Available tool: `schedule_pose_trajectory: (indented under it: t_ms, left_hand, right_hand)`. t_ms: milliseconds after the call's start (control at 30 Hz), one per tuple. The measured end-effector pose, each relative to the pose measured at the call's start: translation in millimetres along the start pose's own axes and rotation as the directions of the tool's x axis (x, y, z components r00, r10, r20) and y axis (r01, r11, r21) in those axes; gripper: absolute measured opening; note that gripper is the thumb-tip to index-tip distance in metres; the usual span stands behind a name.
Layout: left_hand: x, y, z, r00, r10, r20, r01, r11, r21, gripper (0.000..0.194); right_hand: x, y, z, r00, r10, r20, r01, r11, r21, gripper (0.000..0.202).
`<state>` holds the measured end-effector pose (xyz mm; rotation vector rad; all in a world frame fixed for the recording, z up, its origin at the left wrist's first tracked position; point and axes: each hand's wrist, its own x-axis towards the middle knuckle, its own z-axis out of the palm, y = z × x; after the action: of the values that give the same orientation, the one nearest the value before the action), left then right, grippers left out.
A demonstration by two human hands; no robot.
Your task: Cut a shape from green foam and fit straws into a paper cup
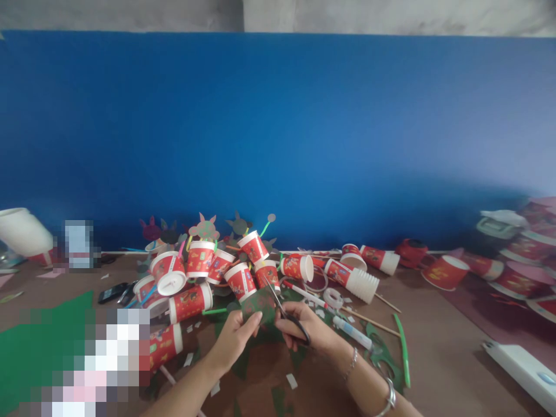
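Note:
My left hand [238,336] pinches a piece of dark green paper [259,307] with reddish patches, thumb on top. In my right hand [310,329] is a pair of scissors [299,330] with black handles; its blades point up and left, beside the paper's right edge. Whether the blades touch the paper I cannot tell. Just beyond both hands lies a heap of red printed paper cups [200,259], several bearing animal-shaped paper cutouts [206,227] and coloured straws.
Right of my hands lie a stack of cups [354,281], a roll of clear tape [333,298], a glue tube [353,333] and a green strip [402,350]. Green paper [73,310] is at left, a white device [521,368] at far right. Paper scraps [291,380] dot the table.

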<state>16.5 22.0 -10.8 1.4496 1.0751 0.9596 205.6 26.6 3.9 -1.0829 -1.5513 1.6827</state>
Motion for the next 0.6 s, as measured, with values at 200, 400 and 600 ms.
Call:
schedule_pose_trajectory:
  t_ms: [200,400,600]
  left_hand:
    - [0.4,1.9,0.4,0.999,-0.028,0.021,0.028,1.000,-0.002,0.047]
    - [-0.3,2.8,0.8,0.998,-0.064,0.007,0.064,0.997,-0.034,0.048]
    - [0.5,-1.4,-0.4,0.999,-0.047,0.002,0.047,0.997,-0.057,0.048]
  right_hand:
    - [-0.2,0.6,-2.7,1.000,-0.023,0.005,0.023,1.000,-0.020,0.031]
    - [-1.9,-0.6,-8.2,1.000,-0.002,0.029,0.004,0.998,-0.057,0.028]
    - [-1.8,0.1,-8.2,0.999,0.006,0.037,-0.004,0.999,-0.051,0.027]
